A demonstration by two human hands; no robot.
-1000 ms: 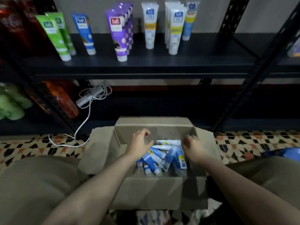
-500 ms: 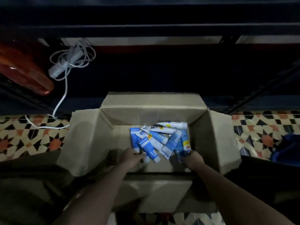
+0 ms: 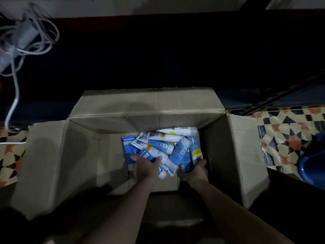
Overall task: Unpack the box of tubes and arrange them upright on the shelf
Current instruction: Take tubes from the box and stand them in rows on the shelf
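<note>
A patterned tile floor, laid in cream, black and orange star shapes, is seen at both sides of the view. An open cardboard box is set directly on it, its flaps folded outward over the tiles. A white cable is trailed down onto the floor at the left, with a strand lying flat beside the box's left flap. A blue rounded object is rested on the tiles at the right edge; what it is cannot be told.
</note>
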